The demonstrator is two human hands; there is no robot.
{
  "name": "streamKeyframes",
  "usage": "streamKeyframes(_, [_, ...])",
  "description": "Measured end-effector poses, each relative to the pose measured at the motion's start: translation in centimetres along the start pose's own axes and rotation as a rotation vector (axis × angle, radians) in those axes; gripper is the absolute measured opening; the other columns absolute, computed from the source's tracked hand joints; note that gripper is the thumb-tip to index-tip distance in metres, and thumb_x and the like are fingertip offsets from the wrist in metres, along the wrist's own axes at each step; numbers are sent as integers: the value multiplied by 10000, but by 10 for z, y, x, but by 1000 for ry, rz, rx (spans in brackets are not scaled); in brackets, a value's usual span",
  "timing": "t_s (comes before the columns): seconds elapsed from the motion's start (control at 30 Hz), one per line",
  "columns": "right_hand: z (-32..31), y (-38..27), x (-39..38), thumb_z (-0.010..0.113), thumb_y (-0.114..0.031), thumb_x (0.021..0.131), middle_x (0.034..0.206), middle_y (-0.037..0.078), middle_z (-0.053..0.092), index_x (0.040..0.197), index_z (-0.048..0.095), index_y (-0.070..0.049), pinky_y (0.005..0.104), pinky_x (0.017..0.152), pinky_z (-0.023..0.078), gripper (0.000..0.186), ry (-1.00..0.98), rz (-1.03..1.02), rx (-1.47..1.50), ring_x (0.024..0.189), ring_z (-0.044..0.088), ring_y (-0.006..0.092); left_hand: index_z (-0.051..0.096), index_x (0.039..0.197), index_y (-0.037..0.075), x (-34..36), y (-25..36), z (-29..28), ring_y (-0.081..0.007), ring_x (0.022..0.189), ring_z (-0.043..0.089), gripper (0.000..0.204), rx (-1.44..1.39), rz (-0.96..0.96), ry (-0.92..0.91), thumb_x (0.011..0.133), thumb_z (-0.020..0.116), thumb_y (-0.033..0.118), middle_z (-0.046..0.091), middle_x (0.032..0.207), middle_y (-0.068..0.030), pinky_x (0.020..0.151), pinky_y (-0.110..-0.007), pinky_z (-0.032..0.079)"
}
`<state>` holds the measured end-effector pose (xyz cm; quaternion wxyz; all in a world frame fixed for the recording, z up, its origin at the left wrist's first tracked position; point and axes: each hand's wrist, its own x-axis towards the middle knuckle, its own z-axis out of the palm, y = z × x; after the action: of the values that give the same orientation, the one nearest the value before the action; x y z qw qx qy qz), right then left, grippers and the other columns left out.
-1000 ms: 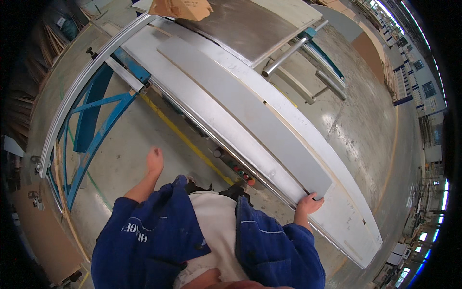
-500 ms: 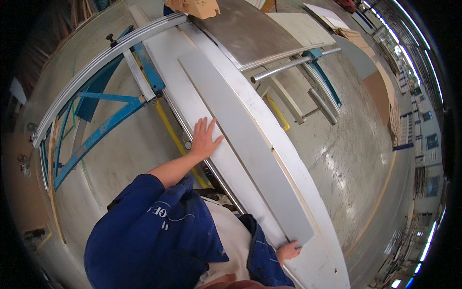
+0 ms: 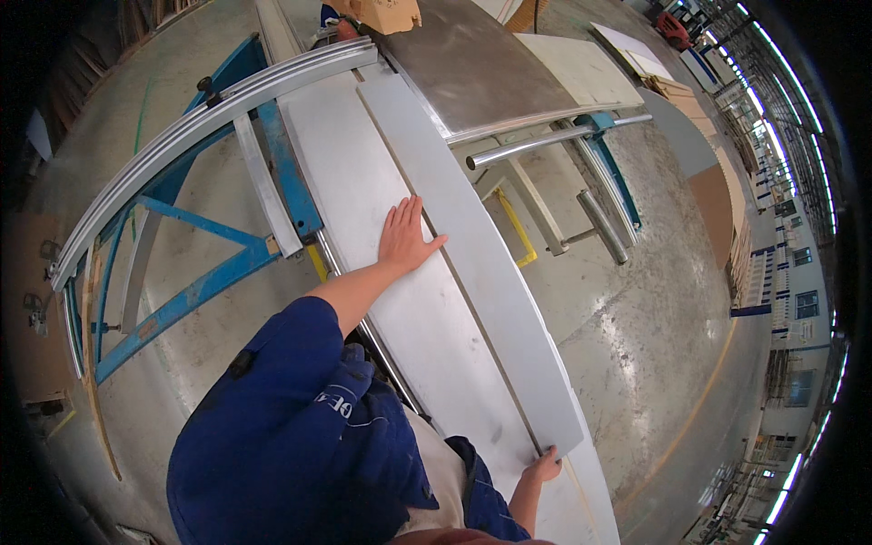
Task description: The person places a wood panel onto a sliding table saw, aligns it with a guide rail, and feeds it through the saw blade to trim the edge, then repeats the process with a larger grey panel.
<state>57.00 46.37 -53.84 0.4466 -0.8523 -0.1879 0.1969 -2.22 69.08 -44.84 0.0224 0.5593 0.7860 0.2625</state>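
Observation:
A long, narrow grey board [image 3: 481,263] lies flat along the pale metal machine table [image 3: 336,145], its far end close to the aluminium fence [image 3: 218,113]. My left hand [image 3: 406,241] rests palm down on the table beside the board, fingers stretched out and the thumb reaching to the board's left edge. At the board's near end, my right hand [image 3: 545,466] grips the corner with the thumb along the edge. Its other fingers are partly hidden.
Left of the table stands a blue support frame [image 3: 191,318]. A brown-grey panel surface [image 3: 481,64] and a steel bar [image 3: 527,148] lie beyond the board on the right. A wooden block [image 3: 386,14] sits at the far end. Boards [image 3: 713,195] are stacked farther right.
The grey board has slid away from me, up to the fence, and rightward over the slot and most of the white strip beside it. Both hands have moved along with it.

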Motion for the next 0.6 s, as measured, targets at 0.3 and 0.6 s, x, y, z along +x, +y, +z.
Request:
streamKeyframes(0.3, [40,-54,41,755,-249,889,1139,211,720,1193,653,139,431,886,526,503,7,35,26,965,681,306,213,1610,-34,58,25,10,-277,1574,217,1038,52,-30,-36,938,558,678,294,1671,-176,1303,-435,122])
streamKeyframes(0.6, [44,-61,71,762,-248,895,1099,154,736,1156,686,85,408,833,538,429,82,80,100,931,683,271,226,1613,-13,64,52,-1,-283,1561,242,1053,94,-49,-71,924,553,712,312,1669,-146,1291,-463,141])
